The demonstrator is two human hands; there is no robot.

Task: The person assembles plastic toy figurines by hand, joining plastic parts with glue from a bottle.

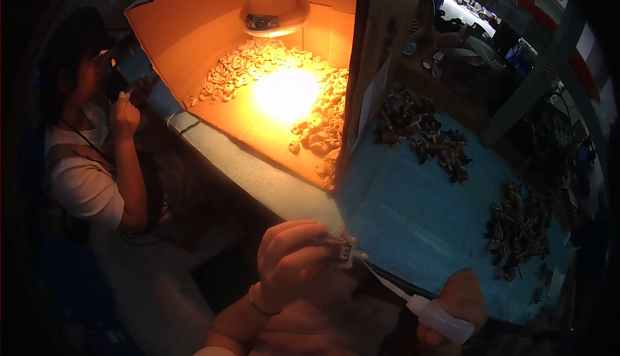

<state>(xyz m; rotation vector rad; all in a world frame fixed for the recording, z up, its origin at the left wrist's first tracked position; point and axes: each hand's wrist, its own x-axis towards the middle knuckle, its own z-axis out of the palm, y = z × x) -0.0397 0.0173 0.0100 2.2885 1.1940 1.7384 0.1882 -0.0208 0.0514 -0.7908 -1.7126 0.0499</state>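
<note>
Over the blue table point(400, 207) there is room to pass between the cardboard box point(187, 23) and the right-hand heap point(520, 230); a back heap point(426, 133) stands beyond. Nearer, the bottle nozzle point(389, 284) bars the gap between left hand point(287, 262) and right hand point(463, 299).

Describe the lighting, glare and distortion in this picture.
Head view: the glowing bulb bathes the cardboard box in orange and burns a patch of its floor to white; head view: the blue tabletop, left hand and right hand are much dimmer; head view: the fisheye picture darkens to black at its corners.
</note>
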